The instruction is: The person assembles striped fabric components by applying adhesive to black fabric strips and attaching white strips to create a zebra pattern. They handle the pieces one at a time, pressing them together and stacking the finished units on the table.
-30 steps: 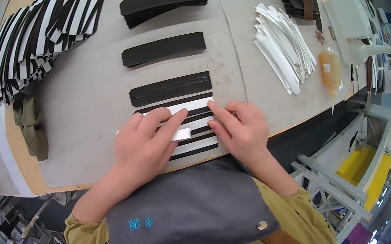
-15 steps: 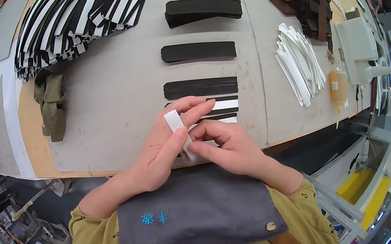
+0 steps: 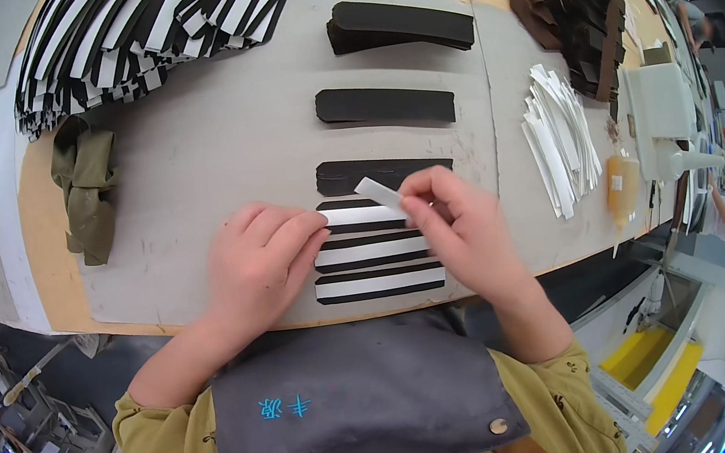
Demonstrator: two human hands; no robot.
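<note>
My right hand (image 3: 467,230) pinches a short white strip (image 3: 376,191) between thumb and fingers, its free end pointing up and left. It hovers over the right part of a black strip with a white band (image 3: 361,215). At that strip's left end, my left hand (image 3: 263,254) has its fingers bunched together, the tips on the end of the band. Nearer me lie two more white-banded black strips (image 3: 371,251), one below the other. Just beyond the hands is a plain black strip piece (image 3: 364,173), partly covered by the white strip.
Farther off lie a black strip stack (image 3: 400,28) and a smaller one (image 3: 385,107). Many black-and-white strips (image 3: 141,35) fan out far left, above an olive cloth (image 3: 89,195). To the right are loose white strips (image 3: 558,143), a dark bundle (image 3: 580,29) and an amber bottle (image 3: 621,185).
My hands have moved apart. The white strip has left my left hand and is now in my right, while the left has come down at the black strip's left end.
</note>
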